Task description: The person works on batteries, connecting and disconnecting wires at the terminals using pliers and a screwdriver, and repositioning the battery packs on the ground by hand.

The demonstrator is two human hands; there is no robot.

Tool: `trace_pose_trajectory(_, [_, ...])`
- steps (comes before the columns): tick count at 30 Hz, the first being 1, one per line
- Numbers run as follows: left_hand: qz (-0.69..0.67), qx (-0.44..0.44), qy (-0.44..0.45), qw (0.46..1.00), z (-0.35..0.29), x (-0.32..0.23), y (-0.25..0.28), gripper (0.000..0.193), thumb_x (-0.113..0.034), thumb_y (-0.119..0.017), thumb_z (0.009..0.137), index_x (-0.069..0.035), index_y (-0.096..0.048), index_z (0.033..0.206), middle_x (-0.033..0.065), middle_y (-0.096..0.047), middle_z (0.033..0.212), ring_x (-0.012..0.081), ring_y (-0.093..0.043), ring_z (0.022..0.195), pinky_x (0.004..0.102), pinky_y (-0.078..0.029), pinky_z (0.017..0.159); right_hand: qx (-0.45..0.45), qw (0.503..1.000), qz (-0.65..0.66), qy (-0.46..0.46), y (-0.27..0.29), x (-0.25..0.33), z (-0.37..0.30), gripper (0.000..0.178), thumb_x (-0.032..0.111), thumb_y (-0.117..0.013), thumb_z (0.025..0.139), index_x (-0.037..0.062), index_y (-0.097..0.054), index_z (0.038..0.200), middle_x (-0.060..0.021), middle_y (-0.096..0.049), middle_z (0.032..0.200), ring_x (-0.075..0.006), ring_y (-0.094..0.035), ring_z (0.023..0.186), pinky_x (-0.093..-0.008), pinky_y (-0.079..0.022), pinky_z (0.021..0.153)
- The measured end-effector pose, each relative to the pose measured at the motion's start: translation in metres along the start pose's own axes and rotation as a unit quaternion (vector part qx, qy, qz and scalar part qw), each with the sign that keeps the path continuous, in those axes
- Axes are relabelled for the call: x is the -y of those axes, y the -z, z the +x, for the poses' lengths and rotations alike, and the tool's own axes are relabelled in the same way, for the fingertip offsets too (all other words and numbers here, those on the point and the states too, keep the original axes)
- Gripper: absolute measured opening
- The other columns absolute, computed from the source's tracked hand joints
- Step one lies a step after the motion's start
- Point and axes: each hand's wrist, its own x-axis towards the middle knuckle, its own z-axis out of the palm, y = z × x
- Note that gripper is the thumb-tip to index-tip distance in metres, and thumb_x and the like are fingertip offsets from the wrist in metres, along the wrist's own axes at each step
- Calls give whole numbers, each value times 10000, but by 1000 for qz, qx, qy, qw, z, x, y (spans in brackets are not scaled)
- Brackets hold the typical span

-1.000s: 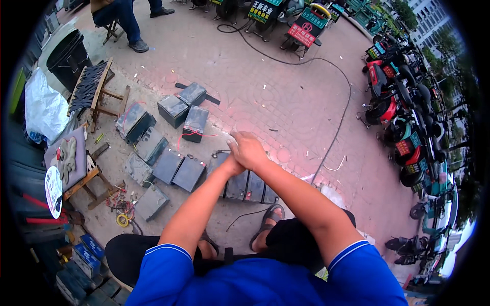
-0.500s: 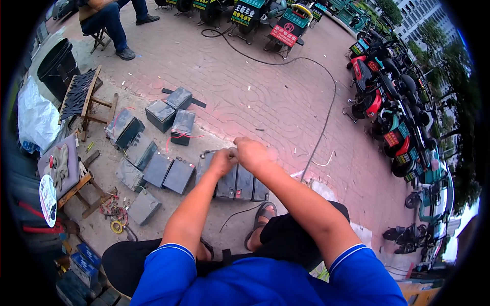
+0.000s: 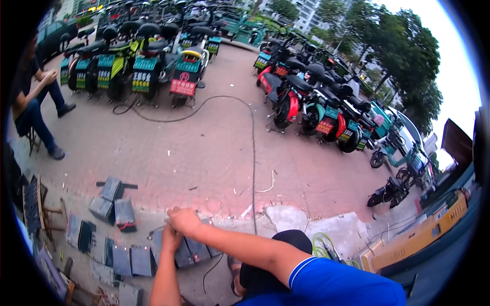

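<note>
My left hand [image 3: 171,238] and my right hand [image 3: 185,222] meet above a row of dark grey block batteries [image 3: 197,250] standing on the ground in front of me. Fingers on both hands are closed and pressed close together. Whatever they pinch is too small or hidden to make out. My right forearm crosses over the row and covers part of it. To the left, two flat grey batteries [image 3: 141,261] lie side by side, and a battery with a red wire [image 3: 124,214] sits farther off among several others.
A long black cable [image 3: 253,163] runs across the pink paving toward parked electric scooters [image 3: 148,66] and a second row of scooters [image 3: 316,112]. A person [image 3: 38,112] sits at the far left. Broken concrete [image 3: 326,229] and a yellow beam [image 3: 418,234] lie to the right.
The view has swung up and to the right, bringing in more scooters, trees and sky. My hands stay together over the battery row, fingers still closed.
</note>
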Motion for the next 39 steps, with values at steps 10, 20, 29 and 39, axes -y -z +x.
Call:
trace_pose_trajectory(10, [36,63,23,997,8,-17,2,388,-373,-633,941,-18,-724,1071,283,-719,1098,480,-665,1091,546,-529,828,7,997,58,-45,2,-3,-4,353,369,-625,972,40,-688,1084,-224,-731,998,-394,-739,897,-498,-594,747])
trace_pose_trajectory(20, [58,-35,-27,997,6,-20,-11,357,-347,-642,939,-37,-716,1101,265,-729,1039,490,-685,992,558,-522,786,-36,995,72,-54,-5,-2,-5,225,216,-613,917,23,-700,991,-219,-728,943,-410,-737,823,-517,-592,698])
trace_pose_trajectory(29, [329,-60,-54,941,-3,12,-16,245,-257,-611,948,-58,-717,1042,187,-725,991,392,-702,865,513,-530,775,-79,991,107,-1,-8,8,-8,172,145,-588,887,19,-668,971,-229,-688,1006,-396,-723,925,-505,-587,749])
trace_pose_trajectory(39, [340,-81,5,937,13,-32,-26,204,-246,-619,948,-53,-682,957,146,-708,910,373,-693,798,493,-522,706,-81,992,88,49,-14,-3,-12,195,188,-624,881,40,-652,1004,-181,-632,996,-401,-699,880,-513,-569,750])
